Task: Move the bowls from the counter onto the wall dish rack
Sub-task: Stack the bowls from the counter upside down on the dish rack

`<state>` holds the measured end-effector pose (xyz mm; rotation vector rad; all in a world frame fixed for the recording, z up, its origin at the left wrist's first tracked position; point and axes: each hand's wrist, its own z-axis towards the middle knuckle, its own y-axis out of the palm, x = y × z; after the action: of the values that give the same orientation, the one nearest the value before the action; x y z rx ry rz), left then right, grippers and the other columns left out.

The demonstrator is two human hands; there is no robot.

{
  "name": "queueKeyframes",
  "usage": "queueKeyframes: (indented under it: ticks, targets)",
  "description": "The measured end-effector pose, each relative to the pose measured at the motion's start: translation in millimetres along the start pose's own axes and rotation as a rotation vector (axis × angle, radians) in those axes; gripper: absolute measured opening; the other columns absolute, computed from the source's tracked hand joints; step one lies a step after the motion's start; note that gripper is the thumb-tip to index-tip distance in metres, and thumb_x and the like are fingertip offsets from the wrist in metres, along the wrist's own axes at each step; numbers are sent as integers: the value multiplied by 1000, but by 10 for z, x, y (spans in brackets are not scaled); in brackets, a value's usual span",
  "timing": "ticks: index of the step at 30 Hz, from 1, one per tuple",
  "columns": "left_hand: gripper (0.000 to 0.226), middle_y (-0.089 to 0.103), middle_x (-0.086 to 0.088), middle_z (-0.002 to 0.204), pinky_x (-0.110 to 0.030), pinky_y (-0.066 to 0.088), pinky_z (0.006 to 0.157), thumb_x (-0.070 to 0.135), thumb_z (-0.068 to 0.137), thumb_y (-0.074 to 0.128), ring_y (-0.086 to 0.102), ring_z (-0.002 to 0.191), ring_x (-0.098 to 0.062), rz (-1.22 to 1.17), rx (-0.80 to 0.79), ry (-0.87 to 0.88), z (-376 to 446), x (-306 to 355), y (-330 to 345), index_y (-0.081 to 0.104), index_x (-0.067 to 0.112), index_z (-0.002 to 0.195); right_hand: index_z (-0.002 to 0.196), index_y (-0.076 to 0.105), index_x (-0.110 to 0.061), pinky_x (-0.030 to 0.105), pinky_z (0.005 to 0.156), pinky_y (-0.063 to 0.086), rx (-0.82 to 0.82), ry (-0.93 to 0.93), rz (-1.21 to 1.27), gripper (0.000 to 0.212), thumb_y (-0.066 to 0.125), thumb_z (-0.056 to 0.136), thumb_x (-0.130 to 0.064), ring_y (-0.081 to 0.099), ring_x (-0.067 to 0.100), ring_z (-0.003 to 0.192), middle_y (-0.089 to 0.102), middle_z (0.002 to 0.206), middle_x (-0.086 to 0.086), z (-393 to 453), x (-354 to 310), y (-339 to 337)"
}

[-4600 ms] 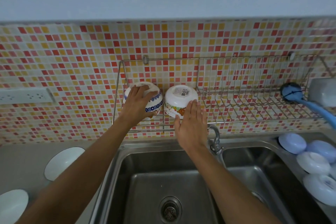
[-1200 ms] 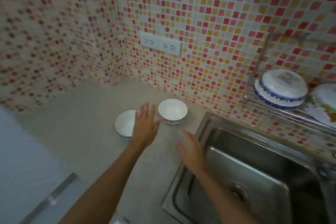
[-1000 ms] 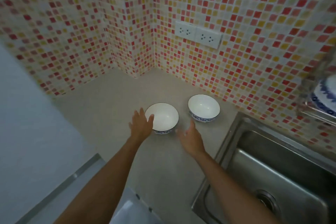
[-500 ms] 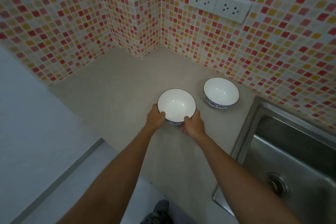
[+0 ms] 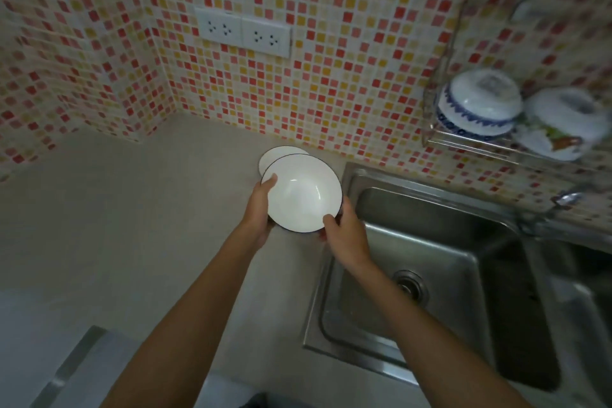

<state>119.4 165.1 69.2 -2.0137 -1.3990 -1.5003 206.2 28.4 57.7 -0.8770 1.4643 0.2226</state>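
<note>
A white bowl with a dark rim [image 5: 303, 194] is held above the counter between both hands. My left hand [image 5: 260, 209] grips its left edge and my right hand [image 5: 344, 230] grips its lower right edge. Behind it, partly hidden, a second white bowl [image 5: 276, 154] rests on the grey counter [image 5: 132, 209] by the tiled wall. At the upper right the wire wall dish rack [image 5: 440, 139] carries two upturned bowls, one with a blue pattern [image 5: 477, 103] and one with a coloured print [image 5: 563, 124].
A steel sink [image 5: 430, 258] lies right of the hands, with a drain [image 5: 409, 285] and a tap [image 5: 563, 200] at the far right. A double wall socket [image 5: 243, 31] sits on the mosaic tiles above the counter. The counter's front edge runs along the lower left.
Both hands have closed on the nearer bowl and lifted it off the counter toward the sink side. The view has swung right, bringing the rack back in.
</note>
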Motion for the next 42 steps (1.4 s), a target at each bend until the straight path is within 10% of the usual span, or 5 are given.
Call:
queueKeyframes:
  ticks: [12, 22, 33, 36, 42]
  targets:
    - [33, 66, 0, 119, -53, 54, 88, 59, 88, 49, 65, 108, -29, -44, -236, 164, -665, 46, 1765, 54, 43, 116, 122, 60, -17, 27, 77, 49, 329, -328, -192, 34, 42, 100, -37, 62, 10, 92, 68, 103, -1, -255, -68, -2185]
    - [33, 66, 3, 112, -35, 57, 68, 55, 94, 38, 66, 96, -22, -1, -214, 370, -960, 213, 2882, 57, 37, 115, 149, 24, -5, 41, 120, 12, 552, -306, -741, 60, 36, 101, -40, 18, 29, 146, 24, 157, 15, 190, 204, -3682]
    - [58, 53, 3, 128, -34, 50, 84, 67, 85, 39, 53, 113, -21, 205, -194, 601, -680, 529, 3874, 48, 31, 130, 152, -3, -6, 38, 109, -25, 553, -154, -1049, 78, 0, 96, -60, -14, 27, 147, -5, 161, 13, 485, 381, -3856]
    - [46, 49, 3, 126, -24, 41, 73, 52, 94, 42, 50, 111, -19, 344, -181, 774, -628, 616, 4155, 45, 27, 132, 151, -2, -4, 40, 114, -19, 576, -190, -1050, 78, 1, 96, -59, -12, 28, 147, -2, 161, 15, 492, 408, -3860]
    - [53, 32, -8, 135, -38, 40, 103, 50, 90, 54, 42, 121, -24, 689, -220, 1156, -441, 613, 4608, 40, 29, 136, 151, 4, -3, 44, 117, -11, 606, -208, -1037, 76, 4, 97, -57, -4, 29, 148, 4, 160, 16, 500, 402, -3852]
